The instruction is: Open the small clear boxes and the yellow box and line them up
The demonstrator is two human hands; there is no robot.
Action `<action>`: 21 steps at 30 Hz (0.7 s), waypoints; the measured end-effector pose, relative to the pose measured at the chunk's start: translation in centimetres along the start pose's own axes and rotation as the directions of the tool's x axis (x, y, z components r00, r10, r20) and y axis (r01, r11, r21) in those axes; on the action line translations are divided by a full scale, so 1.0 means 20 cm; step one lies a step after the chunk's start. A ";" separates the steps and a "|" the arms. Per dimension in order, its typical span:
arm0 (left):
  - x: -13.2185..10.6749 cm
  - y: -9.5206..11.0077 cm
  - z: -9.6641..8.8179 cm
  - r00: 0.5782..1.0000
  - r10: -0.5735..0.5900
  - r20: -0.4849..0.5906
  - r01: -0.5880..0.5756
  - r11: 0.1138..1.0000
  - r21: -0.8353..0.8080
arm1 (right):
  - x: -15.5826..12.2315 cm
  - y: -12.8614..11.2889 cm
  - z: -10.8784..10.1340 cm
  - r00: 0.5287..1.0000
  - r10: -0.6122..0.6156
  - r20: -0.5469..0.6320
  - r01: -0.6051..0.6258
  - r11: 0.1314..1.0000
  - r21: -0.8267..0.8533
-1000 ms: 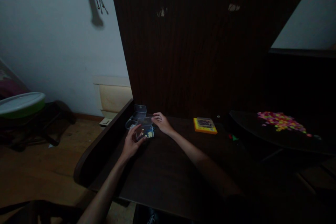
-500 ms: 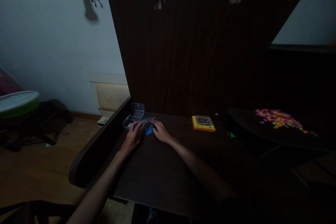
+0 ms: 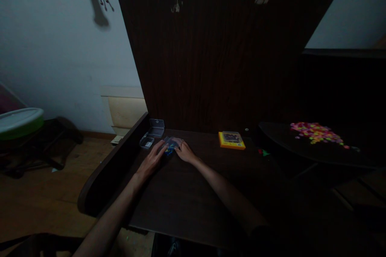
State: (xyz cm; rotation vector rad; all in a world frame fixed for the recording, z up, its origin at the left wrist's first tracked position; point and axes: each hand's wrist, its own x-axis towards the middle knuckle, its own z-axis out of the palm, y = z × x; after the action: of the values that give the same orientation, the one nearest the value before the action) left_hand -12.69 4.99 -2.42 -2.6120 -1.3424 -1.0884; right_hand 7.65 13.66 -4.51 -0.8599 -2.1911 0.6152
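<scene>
Clear box [image 3: 170, 147], blue and yellow showing, near back of dark tabletop [image 3: 177, 196]. Left hand [image 3: 153, 156] and right hand [image 3: 185, 153] got it between them, fingers half-curled on edges. Open clear case [image 3: 157, 131] just left, yellow box [image 3: 231, 145] off right.

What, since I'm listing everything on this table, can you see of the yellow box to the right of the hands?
The yellow box is flat and rectangular, yellow on top and orange along its near edge, perhaps card or plastic. A dark mottled panel covers much of its top; whether that is a separate piece is unclear. It lies flat on the dark table near the upright board, with the right hand nearest but not touching it.
</scene>
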 end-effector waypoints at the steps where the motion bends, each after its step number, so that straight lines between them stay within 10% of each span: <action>1: 0.00 -0.01 0.00 1.000 0.004 -0.025 -0.003 1.000 0.028 | 0.00 0.00 0.00 1.000 -0.001 -0.003 0.001 1.000 0.004; 10: 0.11 0.03 -0.14 0.982 0.019 -0.187 0.006 0.991 0.132 | -0.04 0.01 0.00 0.998 -0.018 -0.061 0.021 0.998 0.061; 21: 0.20 0.08 -0.13 0.999 0.053 -0.010 -0.053 0.996 0.066 | -0.05 -0.06 -0.02 0.993 -0.114 -0.021 0.112 0.988 -0.107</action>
State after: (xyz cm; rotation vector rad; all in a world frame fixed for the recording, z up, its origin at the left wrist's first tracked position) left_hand -11.55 6.05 2.27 -2.5754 -1.2763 -1.0328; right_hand 8.07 12.20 -3.83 -0.7865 -2.2466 0.4336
